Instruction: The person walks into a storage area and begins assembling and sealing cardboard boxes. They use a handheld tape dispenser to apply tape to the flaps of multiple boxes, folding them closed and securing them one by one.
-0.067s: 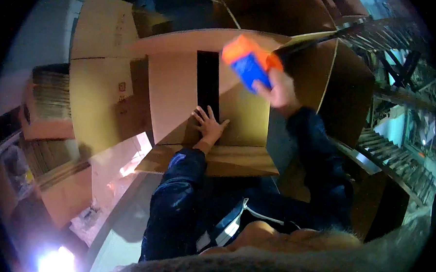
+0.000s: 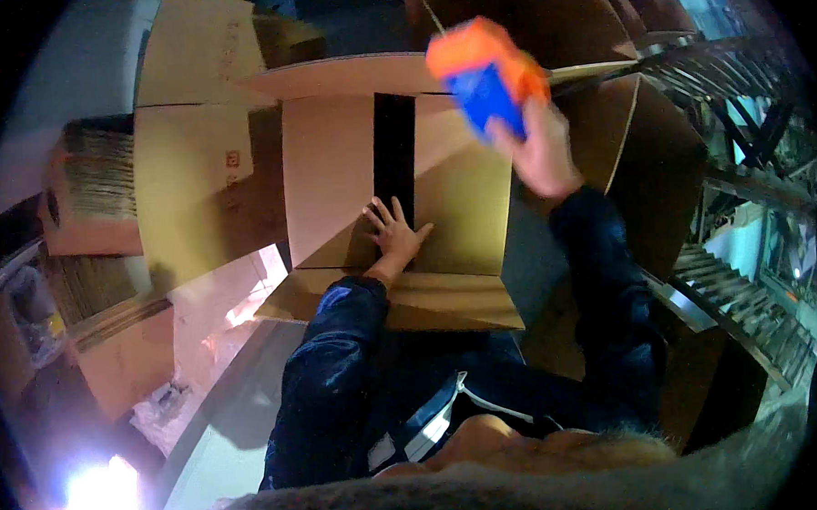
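A cardboard box (image 2: 466,211) stands in front of me, two of its panels lying side by side. A black strip (image 2: 394,146) runs between these panels; whether it is a gap or tape I cannot tell. My left hand (image 2: 394,237) rests spread on the panels, its fingertips reaching over the near end of the strip. Above the box's far right corner, my right hand (image 2: 545,149) is closed around a blocky orange and blue hand tool (image 2: 487,74), slightly blurred. The near flap (image 2: 410,300) folds outward toward my body.
Large cardboard sheets (image 2: 191,182) stand to the left, with stacked flat cartons (image 2: 100,182) beyond them. Another big open box (image 2: 655,167) is close on the right. Slatted racks (image 2: 748,304) line the far right. A bright lamp (image 2: 104,496) glares at lower left.
My right hand has moved right and slightly away from me, carrying the orange and blue tool up from the box. My left hand stays on the panels.
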A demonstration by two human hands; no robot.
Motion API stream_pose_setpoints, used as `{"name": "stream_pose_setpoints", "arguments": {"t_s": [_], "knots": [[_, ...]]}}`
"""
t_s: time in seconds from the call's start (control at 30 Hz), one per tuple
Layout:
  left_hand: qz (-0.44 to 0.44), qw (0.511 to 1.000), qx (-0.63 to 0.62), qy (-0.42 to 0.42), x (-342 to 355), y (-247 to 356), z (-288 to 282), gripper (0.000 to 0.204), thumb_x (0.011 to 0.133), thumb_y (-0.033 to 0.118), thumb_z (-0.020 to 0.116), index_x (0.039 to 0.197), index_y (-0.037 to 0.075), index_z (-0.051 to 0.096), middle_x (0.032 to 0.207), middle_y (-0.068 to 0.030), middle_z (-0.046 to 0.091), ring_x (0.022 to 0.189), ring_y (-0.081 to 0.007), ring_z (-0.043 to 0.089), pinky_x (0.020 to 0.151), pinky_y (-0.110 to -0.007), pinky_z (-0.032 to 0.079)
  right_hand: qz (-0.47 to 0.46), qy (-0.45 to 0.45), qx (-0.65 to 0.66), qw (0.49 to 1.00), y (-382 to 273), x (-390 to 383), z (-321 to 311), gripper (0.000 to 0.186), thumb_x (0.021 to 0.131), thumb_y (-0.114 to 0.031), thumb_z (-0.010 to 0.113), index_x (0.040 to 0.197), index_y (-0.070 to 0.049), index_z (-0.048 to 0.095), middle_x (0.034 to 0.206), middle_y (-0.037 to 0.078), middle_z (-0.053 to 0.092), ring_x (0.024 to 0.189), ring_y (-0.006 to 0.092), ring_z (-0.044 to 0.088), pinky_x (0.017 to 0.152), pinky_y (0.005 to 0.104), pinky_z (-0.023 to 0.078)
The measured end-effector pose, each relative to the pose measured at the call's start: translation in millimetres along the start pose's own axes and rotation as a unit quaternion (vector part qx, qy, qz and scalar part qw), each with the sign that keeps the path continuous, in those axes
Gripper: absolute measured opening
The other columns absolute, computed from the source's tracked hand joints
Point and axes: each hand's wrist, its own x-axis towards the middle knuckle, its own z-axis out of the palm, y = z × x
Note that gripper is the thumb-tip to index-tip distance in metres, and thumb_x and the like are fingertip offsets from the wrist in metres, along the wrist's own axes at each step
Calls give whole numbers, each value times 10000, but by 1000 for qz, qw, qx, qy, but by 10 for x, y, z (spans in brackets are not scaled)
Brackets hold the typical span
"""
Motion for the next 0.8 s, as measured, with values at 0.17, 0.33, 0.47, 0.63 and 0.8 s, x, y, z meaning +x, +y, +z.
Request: {"name": "stream_pose_setpoints", "arguments": {"t_s": [0.17, 0.33, 0.47, 0.63, 0.8], "knots": [[-28, 996, 4, -83, 46, -46, -97, 1102, 682, 739, 568, 1467, 124, 99, 1510, -194, -95, 1363, -448, -121, 978, -708, 179, 117, 44, 60, 990, 552, 1088, 219, 476, 811, -426, 640, 1021, -11, 535, 858, 200, 614, 796, 364, 614, 669, 426, 480], [-29, 995, 23, -96, -50, 7, -79, 1062, 684, 703, 596, 1467, 150, 139, 1509, -197, -95, 1363, -451, -116, 955, -702, 231, 252, -85, 149, 953, 511, 183, 474, 490, 818, -453, 626, 1015, -9, 564, 824, 197, 627, 730, 346, 612, 657, 395, 470], [61, 987, -25, -150, -256, -180, -490, 839, 787, 560, 569, 1421, 108, 258, 1478, -220, 136, 1350, -417, 140, 998, -579, 305, 211, -134, 178, 952, 427, -706, 587, 346, 842, -343, 614, 927, -16, 545, 749, 191, 593, 665, 366, 585, 592, 413, 453], [79, 953, 290, 51, -1034, -1418, -1589, 382, 919, 196, 453, 1239, -10, 472, 1302, -149, 459, 1194, -346, 419, 1002, -436, 336, 146, -237, 14, 960, 405, -1081, 897, 382, 783, -391, 652, 829, -34, 522, 694, 177, 582, 649, 381, 573, 587, 468, 446], [-157, 894, -321, 272, -1116, -1955, -1355, 497, 960, 231, 393, 1374, -16, 276, 1386, -191, 316, 1296, -305, 300, 1088, -381, 207, 140, -203, 24, 969, 524, -1086, 927, 394, 759, -375, 690, 810, -27, 511, 663, 196, 565, 639, 390, 575, 560, 456, 446]]}}
